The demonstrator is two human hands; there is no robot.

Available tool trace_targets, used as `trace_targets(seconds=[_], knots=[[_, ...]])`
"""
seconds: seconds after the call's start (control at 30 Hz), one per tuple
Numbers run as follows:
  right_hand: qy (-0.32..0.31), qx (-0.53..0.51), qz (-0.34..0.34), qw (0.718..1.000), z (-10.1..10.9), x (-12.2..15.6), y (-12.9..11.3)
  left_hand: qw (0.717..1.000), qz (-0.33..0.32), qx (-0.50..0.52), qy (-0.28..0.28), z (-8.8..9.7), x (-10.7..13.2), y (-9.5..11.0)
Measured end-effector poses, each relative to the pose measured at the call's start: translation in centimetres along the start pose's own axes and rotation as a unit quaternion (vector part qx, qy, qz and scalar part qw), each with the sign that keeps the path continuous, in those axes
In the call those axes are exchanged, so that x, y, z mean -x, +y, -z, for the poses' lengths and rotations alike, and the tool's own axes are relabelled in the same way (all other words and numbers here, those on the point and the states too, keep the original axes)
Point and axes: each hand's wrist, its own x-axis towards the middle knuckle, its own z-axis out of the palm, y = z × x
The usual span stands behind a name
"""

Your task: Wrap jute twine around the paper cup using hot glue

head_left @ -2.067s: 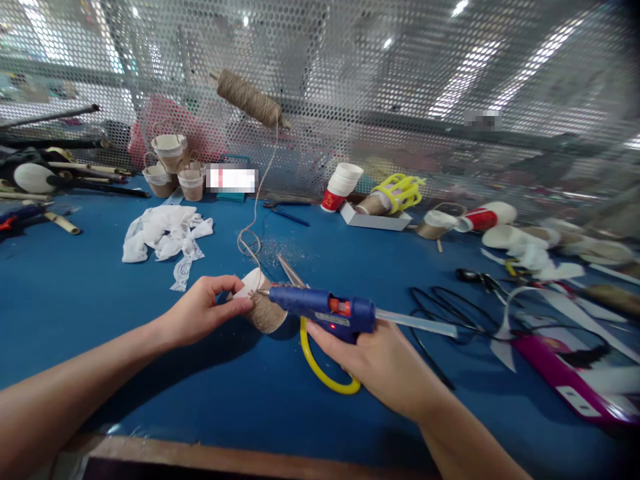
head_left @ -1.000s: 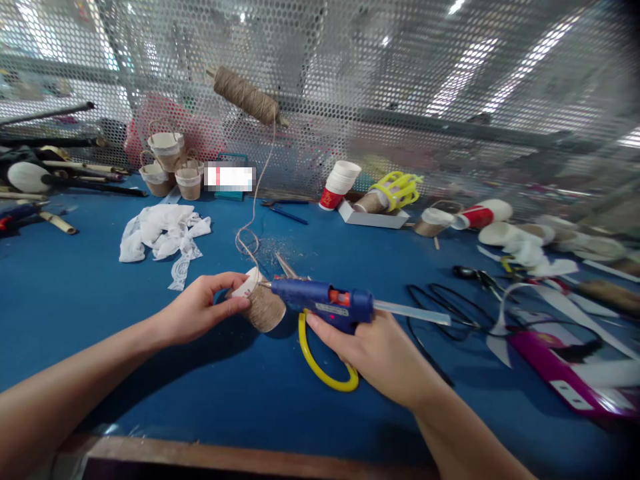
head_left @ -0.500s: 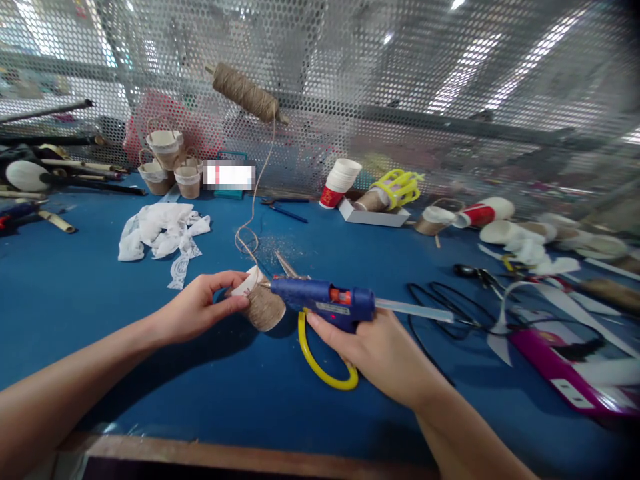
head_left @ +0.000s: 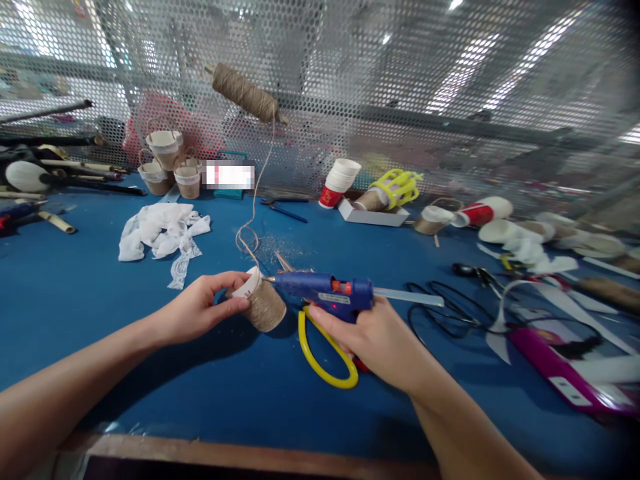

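Observation:
My left hand point(head_left: 197, 310) pinches the rim of a paper cup wound with brown twine point(head_left: 262, 304), tilted on its side just above the blue table point(head_left: 75, 293). A strand of twine point(head_left: 255, 200) runs from the cup up to a spool point(head_left: 243, 93) hung on the mesh wall. My right hand point(head_left: 383, 340) grips a blue hot glue gun point(head_left: 325, 291) with a clear glue stick out the back. Its nozzle points left, close to the cup's upper edge. Yellow-handled scissors point(head_left: 320, 353) lie on the table under the gun.
White lace scraps point(head_left: 160, 233) lie at the back left near several twine-wrapped cups with handles point(head_left: 167, 163). Stacked paper cups point(head_left: 340, 180), a yellow plastic piece point(head_left: 397, 189), black scissors point(head_left: 473, 273), black cable point(head_left: 440, 313) and a magenta box point(head_left: 565, 373) crowd the right side.
The glue gun has lifted a little and levelled, its nozzle now near the cup's top edge. My left hand and the cup have stayed nearly still.

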Motion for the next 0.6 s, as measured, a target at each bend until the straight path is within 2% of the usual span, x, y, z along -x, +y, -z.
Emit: trace_targets(seconds=[0.13, 0.3, 0.6], knots=[[0.001, 0.007, -0.006, 1.000, -0.12, 0.37, -0.32, 1.000, 0.004, -0.002, 0.001, 0.02, -0.08, -0.12], [0.021, 0.024, 0.040, 0.999, -0.67, 0.61, -0.64, 1.000, 0.003, 0.018, 0.005, -0.10, -0.15, -0.34], [0.013, 0.032, 0.041, 0.999, -0.69, 0.59, -0.72, 1.000, 0.000, 0.018, 0.006, -0.08, -0.24, -0.20]])
